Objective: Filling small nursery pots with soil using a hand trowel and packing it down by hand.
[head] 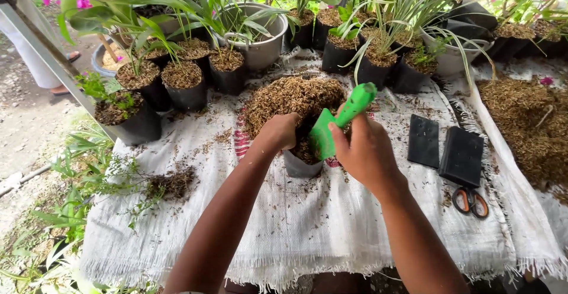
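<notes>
Hands filling black grow bag [300, 165] w/ brown husk mix, centre of cloth-covered counter [331, 223].
Left hand [279, 130] clenched on bag rim; right hand [365, 152] gripping green trowel [342, 120], blade in bag. Husk heap [290, 96] just behind; potted plants [183, 75] along back.

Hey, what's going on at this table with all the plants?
A person is potting. The left hand grips the rim of a small black grow bag, while the right hand holds a green scoop tipped into it. Behind the bag lies a pile of brown husk mix on the white cloth. Orange-handled scissors and flat empty bags lie to the right.
</notes>
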